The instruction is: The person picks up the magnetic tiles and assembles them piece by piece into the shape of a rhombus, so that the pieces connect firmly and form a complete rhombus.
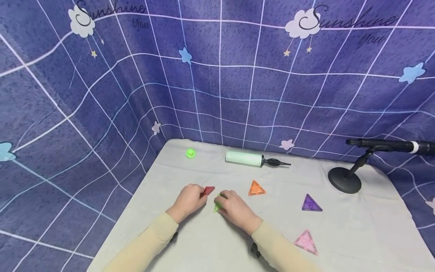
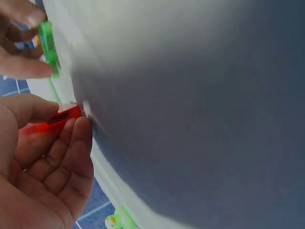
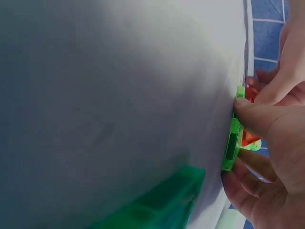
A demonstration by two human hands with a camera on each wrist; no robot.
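Note:
My left hand (image 1: 188, 200) pinches a red translucent tile (image 1: 209, 190) between thumb and fingers; in the left wrist view the red tile (image 2: 57, 119) shows edge-on. To its right, my right hand (image 1: 237, 211) grips a light green translucent tile (image 1: 216, 207) by its edges. The right wrist view shows that green tile (image 3: 232, 138) standing near the cloth, thumb on one end and fingers at the other. A narrow gap separates the two tiles in the head view. The fingers hide much of both.
An orange triangle (image 1: 256, 188), a purple triangle (image 1: 310, 204) and a pink triangle (image 1: 307, 242) lie to the right. A teal-green tile (image 3: 157, 202) lies near my right wrist. Behind are a green duck toy (image 1: 190, 153), a pale green hand pump (image 1: 244, 158) and a black stand (image 1: 344, 180).

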